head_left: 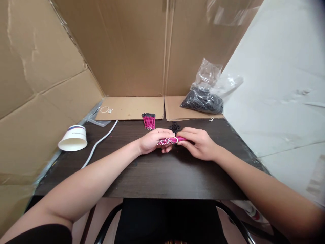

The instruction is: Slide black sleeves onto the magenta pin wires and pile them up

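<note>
A bundle of magenta wires [167, 141] with bare silvery tips lies level between my two hands, above the dark table. My left hand [152, 139] is wrapped round its left part, where the tips point left. A pale band [177, 139] circles the bundle. Just right of that band, my right hand [199, 142] pinches the wires with thumb and fingers, hiding their right ends. Right behind the hands is a small heap of short black tubes [174, 127]. Farther back and left lies a second group of magenta wires [149, 122] with black ends.
A clear plastic bag [203, 98] of black pieces sits on cardboard at the back right. White rings [110, 110] lie on the left cardboard sheet [132, 108]. A paper cup [73, 138] and a white cable [98, 144] are at the left. Cardboard walls [127, 47] surround the table [152, 179].
</note>
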The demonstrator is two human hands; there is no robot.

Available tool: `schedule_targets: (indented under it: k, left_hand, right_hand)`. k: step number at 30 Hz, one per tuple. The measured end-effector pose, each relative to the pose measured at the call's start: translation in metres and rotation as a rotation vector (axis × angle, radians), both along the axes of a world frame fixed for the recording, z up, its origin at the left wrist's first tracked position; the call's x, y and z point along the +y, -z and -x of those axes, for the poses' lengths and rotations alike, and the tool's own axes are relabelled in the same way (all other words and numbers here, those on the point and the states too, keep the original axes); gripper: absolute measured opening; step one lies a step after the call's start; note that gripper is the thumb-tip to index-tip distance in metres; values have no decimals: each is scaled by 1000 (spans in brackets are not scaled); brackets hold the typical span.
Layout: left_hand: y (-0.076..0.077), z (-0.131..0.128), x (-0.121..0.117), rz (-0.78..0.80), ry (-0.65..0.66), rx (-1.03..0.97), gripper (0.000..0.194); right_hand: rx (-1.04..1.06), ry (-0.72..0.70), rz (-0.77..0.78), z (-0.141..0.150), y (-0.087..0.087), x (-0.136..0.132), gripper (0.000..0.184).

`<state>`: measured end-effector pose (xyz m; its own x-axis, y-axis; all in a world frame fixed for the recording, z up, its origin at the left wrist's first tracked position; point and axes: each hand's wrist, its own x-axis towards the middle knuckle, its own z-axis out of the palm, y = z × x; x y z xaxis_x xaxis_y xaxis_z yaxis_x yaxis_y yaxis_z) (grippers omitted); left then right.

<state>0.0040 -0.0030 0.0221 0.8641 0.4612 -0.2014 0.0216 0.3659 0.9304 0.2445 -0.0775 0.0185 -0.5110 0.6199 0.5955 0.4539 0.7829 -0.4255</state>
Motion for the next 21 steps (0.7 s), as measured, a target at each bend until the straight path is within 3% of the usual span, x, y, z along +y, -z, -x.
schedule_targets:
  k: [7,13,21]
  left_hand:
    - [1,0,2,0,-138,-40,44]
    - [4,0,3,-26,-199,-16,56]
    - [4,-3,-7,-86,-160,-37,46]
  right_hand:
    - [102,93,36,1,-4,1,19]
    - [59,113,42,1,2,2,15]
    - [-97,67,188,5,2,-7,15]
